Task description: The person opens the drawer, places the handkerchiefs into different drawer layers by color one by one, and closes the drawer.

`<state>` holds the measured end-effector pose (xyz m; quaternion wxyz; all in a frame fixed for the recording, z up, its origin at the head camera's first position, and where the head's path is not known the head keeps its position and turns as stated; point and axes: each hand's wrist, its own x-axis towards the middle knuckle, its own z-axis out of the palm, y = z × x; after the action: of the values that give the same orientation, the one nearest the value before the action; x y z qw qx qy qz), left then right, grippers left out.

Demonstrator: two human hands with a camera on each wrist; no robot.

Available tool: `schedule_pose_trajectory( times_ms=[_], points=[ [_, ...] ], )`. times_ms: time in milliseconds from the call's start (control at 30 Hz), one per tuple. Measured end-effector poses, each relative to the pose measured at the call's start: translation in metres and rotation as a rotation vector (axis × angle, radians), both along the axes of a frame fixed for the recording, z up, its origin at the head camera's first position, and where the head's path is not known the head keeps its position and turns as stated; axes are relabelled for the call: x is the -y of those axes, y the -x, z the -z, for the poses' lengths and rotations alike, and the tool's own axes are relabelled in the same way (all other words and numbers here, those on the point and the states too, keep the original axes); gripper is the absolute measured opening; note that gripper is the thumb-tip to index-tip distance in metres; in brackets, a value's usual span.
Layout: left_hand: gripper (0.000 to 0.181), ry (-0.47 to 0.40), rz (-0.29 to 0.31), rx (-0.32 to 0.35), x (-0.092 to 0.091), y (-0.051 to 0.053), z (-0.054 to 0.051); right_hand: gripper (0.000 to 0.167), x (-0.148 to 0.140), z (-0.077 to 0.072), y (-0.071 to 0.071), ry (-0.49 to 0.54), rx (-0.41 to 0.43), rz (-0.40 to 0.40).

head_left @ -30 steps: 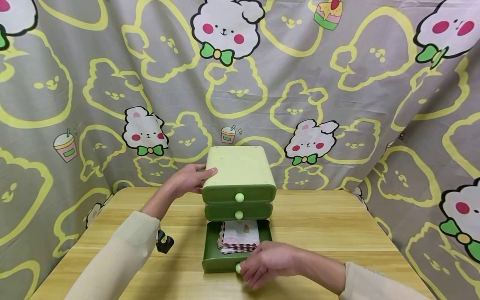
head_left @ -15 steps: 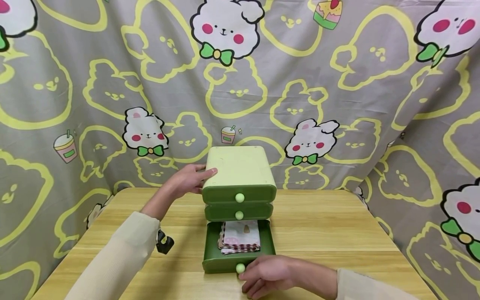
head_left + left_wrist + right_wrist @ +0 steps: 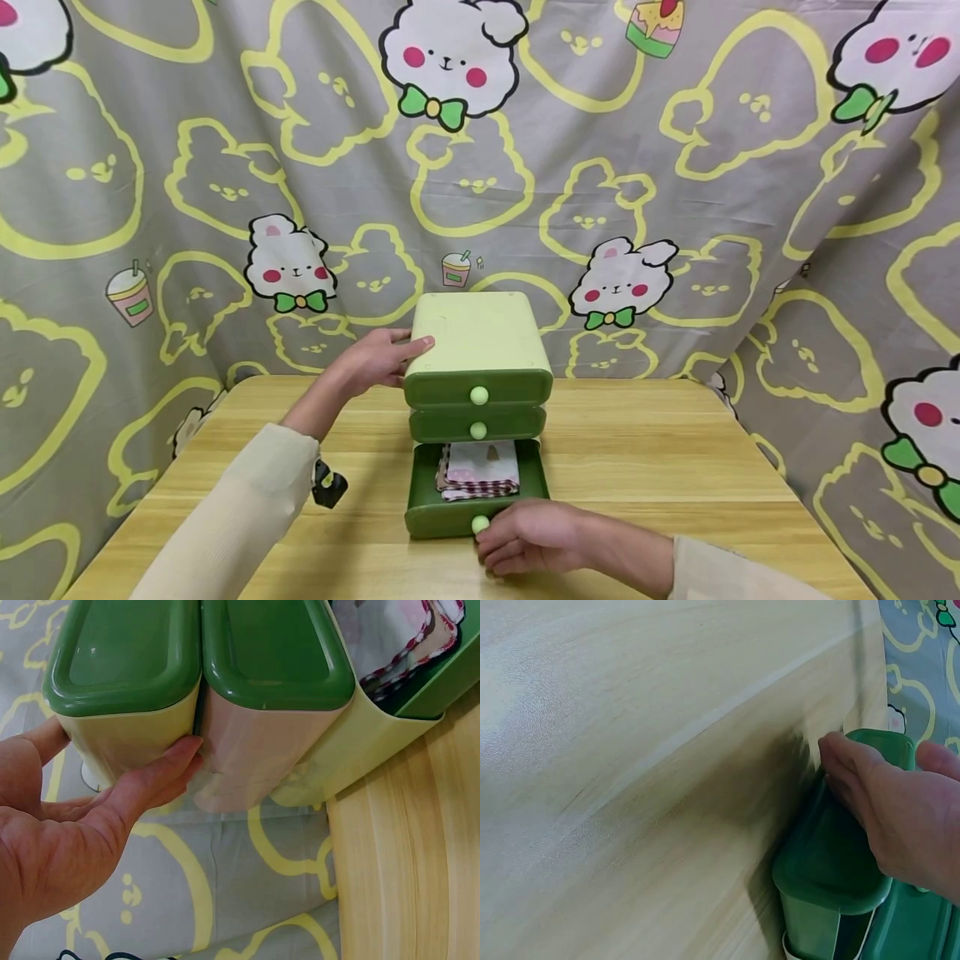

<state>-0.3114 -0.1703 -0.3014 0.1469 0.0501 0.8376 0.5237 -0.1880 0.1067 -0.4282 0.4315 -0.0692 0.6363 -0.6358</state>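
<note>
A small pale-yellow drawer cabinet (image 3: 480, 329) with green drawer fronts and round light-green knobs stands on the table. Its bottom drawer (image 3: 444, 521) is pulled out, and folded cloths (image 3: 480, 467) with dark-red checked edges lie in it. My left hand (image 3: 375, 358) holds the cabinet's upper left corner, thumb over the top edge and fingers along the side, as the left wrist view also shows. My right hand (image 3: 536, 537) touches the bottom drawer's front beside its knob (image 3: 480, 525); its fingers look nearly straight in the right wrist view. The two upper drawers (image 3: 442, 390) are closed.
The wooden table (image 3: 637, 467) extends to both sides of the cabinet. A grey curtain (image 3: 480, 208) with cartoon rabbits hangs close behind it and at the sides. A black device (image 3: 328, 483) shows below my left wrist.
The bottom drawer has slid slightly inward over the last half second, with my right hand at its front. Before that the right hand shifted off the knob. My left hand has kept its place.
</note>
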Motion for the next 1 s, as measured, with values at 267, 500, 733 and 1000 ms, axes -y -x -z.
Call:
schedule_pose_trajectory(
  times_ms=[267, 500, 733, 1000],
  points=[
    [0.081, 0.003, 0.002, -0.004, 0.001, -0.001, -0.001, 0.036, 0.008, 0.007, 0.007, 0.045, -0.005, 0.172],
    [0.081, 0.004, 0.010, -0.010, 0.001, -0.001, -0.001, 0.035, 0.015, 0.009, 0.018, 0.055, -0.009, 0.270],
    [0.080, 0.010, 0.012, -0.012, 0.001, -0.001, -0.001, 0.032, 0.023, 0.013, 0.031, 0.048, -0.032, 0.342],
    [0.078, 0.006, 0.015, -0.011, 0.001, 0.000, -0.001, 0.028, 0.027, 0.020, 0.047, 0.069, -0.041, 0.409]
  ],
)
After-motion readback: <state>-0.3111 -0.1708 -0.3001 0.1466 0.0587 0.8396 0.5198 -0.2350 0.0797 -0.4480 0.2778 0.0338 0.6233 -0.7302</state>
